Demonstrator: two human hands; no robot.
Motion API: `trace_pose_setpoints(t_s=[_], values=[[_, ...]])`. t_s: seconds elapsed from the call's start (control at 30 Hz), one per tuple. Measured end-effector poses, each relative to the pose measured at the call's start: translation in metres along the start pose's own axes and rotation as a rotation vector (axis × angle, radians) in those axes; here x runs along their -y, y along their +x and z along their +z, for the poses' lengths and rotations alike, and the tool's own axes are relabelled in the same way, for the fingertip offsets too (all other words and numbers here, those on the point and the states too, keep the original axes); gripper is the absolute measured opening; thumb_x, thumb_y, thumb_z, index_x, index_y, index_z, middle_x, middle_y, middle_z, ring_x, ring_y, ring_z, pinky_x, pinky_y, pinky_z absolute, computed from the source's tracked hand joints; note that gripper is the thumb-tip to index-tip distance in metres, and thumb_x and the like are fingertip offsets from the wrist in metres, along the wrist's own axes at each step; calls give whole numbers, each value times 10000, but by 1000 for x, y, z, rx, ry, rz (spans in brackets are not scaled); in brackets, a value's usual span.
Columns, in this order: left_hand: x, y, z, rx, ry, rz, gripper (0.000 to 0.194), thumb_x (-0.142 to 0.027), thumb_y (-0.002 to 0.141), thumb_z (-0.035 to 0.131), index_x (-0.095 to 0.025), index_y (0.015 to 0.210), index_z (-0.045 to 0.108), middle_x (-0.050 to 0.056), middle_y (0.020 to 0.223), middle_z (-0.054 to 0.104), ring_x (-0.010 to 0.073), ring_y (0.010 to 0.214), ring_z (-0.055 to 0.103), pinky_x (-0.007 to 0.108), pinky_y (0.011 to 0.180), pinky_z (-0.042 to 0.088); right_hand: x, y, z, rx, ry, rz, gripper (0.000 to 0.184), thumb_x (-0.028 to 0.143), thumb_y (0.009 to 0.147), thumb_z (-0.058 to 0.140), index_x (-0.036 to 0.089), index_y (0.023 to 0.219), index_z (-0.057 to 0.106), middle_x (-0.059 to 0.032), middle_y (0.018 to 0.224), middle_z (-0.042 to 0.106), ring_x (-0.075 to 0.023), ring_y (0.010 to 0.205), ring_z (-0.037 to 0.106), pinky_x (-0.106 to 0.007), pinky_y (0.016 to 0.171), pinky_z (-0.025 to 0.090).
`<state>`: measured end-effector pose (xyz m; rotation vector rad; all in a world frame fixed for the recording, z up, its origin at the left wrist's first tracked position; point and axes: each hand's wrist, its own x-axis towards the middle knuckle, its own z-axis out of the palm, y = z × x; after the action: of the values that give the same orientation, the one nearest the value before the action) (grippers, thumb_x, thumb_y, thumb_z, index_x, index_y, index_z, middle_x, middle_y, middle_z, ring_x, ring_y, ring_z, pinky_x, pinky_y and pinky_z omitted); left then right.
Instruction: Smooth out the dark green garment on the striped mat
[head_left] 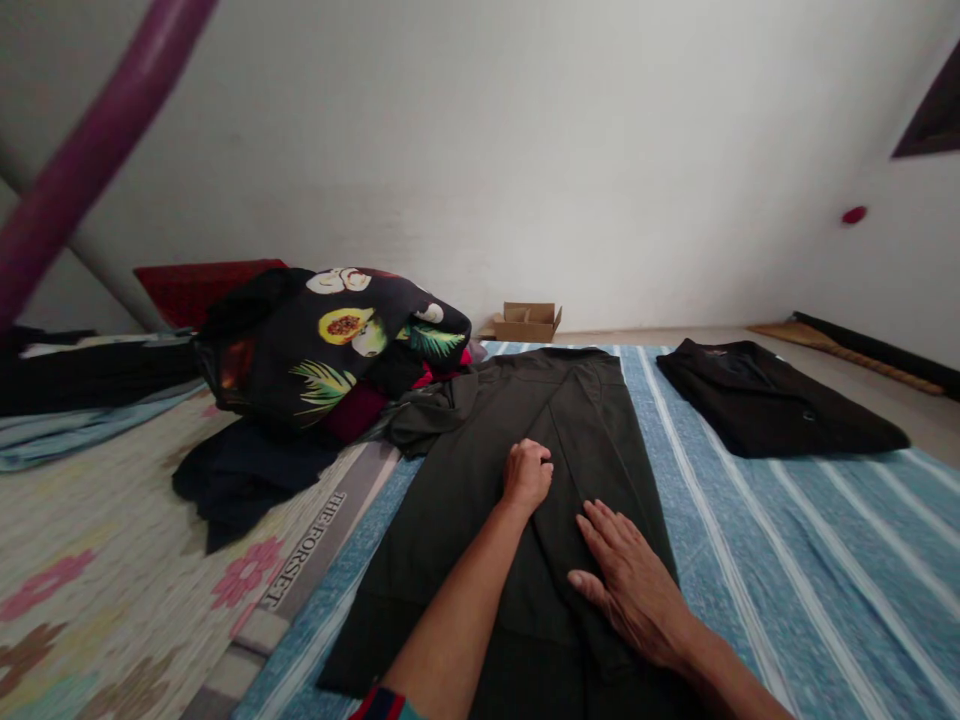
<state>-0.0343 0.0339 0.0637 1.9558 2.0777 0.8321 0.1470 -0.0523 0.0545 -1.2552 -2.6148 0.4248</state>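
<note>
Trousers (525, 480) spread flat on the striped sheet (787, 560), centre of frame.
We see our left hand (527, 475) curled, pinching the fabric; our right hand (630, 580) presses open and flat beside it.

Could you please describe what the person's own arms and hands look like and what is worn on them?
Both hands are bare: no gloves, rings or watch show on the left hand or the right hand. Both forearms are uncovered. At the bottom edge, the left arm wears a striped cuff in red, dark blue and teal. No sleeve shows on the right arm.
</note>
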Motion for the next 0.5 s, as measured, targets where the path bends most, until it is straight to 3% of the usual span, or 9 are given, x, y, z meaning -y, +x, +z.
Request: trace_pose_setpoints(t_s=[0.33,0.5], values=[[2,3,3,47,128,30,125,-205,757,603,-203,826,707,35,986,622,168,922,537,270,823,427,-1,-1,2,-60,34,-15,687,594,881,306,111,1363,386,-135,1444,289,-275,1348,220,-486,1091,232],[-1,2,3,72,187,116,183,-199,814,507,-199,774,685,49,942,597,183,912,509,277,744,431,-1,-1,1,-37,32,-3,705,608,874,296,109,1364,386,-135,1445,289,-283,1346,220,-486,1093,230]])
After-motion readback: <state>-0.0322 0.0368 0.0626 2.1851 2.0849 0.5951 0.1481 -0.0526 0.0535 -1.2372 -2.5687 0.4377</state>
